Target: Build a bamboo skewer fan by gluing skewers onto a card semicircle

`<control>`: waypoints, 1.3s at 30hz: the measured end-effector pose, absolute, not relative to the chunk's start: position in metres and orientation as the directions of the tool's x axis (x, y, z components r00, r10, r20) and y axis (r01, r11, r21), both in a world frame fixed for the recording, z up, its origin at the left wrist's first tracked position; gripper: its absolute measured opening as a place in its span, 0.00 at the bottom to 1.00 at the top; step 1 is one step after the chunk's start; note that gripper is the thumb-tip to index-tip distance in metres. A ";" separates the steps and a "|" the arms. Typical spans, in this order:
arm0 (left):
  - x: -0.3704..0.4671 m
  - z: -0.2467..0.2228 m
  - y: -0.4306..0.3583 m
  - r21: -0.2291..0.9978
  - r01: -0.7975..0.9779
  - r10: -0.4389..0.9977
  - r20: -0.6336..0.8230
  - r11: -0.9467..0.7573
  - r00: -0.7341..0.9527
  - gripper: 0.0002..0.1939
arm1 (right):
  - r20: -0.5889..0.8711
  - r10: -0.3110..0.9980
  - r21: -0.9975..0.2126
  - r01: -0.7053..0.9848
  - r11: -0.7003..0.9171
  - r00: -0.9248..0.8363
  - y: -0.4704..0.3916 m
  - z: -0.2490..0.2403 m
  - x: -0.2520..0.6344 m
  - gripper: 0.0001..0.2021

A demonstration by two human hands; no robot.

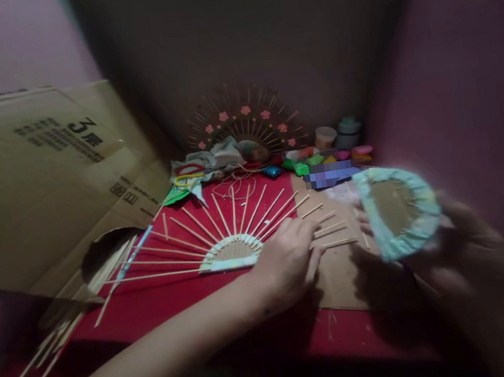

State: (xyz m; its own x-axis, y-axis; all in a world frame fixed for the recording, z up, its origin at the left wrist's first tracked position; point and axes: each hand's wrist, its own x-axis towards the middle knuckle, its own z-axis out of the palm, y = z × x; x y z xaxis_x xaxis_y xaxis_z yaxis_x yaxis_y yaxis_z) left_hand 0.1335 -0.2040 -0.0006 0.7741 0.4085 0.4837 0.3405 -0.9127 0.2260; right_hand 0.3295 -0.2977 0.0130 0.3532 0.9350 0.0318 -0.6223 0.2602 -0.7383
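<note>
A half-round base (234,264), edged in light blue-green material, lies on the red surface with thin wooden sticks (196,224) spreading from it like a fan. My left hand (285,263) rests over the right side of this fan, covering the base's right end. Its fingers are curled down among the sticks, and what they grip, if anything, is hidden. Raised at the right, my right hand (468,240) holds a second half-round cardboard piece (393,207) with a gathered blue-green border. That hand is shadowed and slightly blurred.
A big cardboard sheet (50,156) leans at the left, with loose sticks (117,261) by its hole. At the back stand a flowered stick fan (245,112), scissors (189,176), colourful packets (317,159), a cup (325,137) and a jar (349,132). Flat cardboard (344,285) lies on the table's right.
</note>
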 end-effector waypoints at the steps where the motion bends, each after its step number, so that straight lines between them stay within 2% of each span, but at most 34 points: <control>1: 0.130 -0.002 -0.205 0.226 0.342 0.410 0.516 -0.912 0.752 0.09 | -0.023 0.943 -0.723 -0.657 0.214 0.332 -0.293 0.013 0.327 0.16; 4: 0.130 -0.004 -0.209 0.190 0.336 0.381 0.592 -0.923 0.710 0.05 | -0.091 0.948 -0.652 -0.738 0.174 0.304 -0.281 0.016 0.317 0.19; 7: 0.135 -0.001 -0.210 0.158 0.305 0.329 0.665 -0.939 0.671 0.07 | -0.092 0.948 -0.578 -0.792 0.198 0.304 -0.272 0.022 0.304 0.17; 13: 0.129 0.011 -0.212 0.071 0.330 0.259 0.779 -0.941 0.572 0.08 | -0.201 0.923 -0.485 -0.852 0.198 0.329 -0.265 0.025 0.279 0.10; 19: 0.119 0.014 -0.214 -0.010 0.405 0.221 0.825 -0.914 0.519 0.10 | -0.176 0.905 -0.482 -0.835 0.264 0.388 -0.256 0.017 0.263 0.07; 28: 0.117 0.019 -0.206 -0.071 0.425 0.170 0.847 -0.902 0.503 0.11 | -0.262 0.893 -0.463 -0.860 0.217 0.366 -0.249 0.022 0.238 0.06; 32: 0.117 0.019 -0.204 -0.181 0.470 0.132 0.818 -0.864 0.559 0.15 | -0.302 0.897 -0.444 -0.880 0.168 0.323 -0.241 0.020 0.235 0.08; 36: 0.119 0.014 -0.197 -0.253 0.520 0.122 0.804 -0.815 0.583 0.12 | -0.249 0.908 -0.473 -0.860 0.190 0.337 -0.232 0.014 0.231 0.09; 39: 0.118 0.014 -0.192 -0.227 0.541 0.158 0.804 -0.810 0.574 0.10 | -0.199 0.905 -0.470 -0.847 0.247 0.375 -0.228 0.014 0.223 0.09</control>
State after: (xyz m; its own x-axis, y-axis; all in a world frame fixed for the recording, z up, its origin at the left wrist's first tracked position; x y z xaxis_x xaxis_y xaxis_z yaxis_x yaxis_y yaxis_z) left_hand 0.1180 -0.1920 0.0139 0.5736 0.1579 0.8037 0.5409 -0.8099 -0.2270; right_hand 0.2228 -0.2278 0.0136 0.3750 0.9053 -0.1995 -0.8473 0.2474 -0.4700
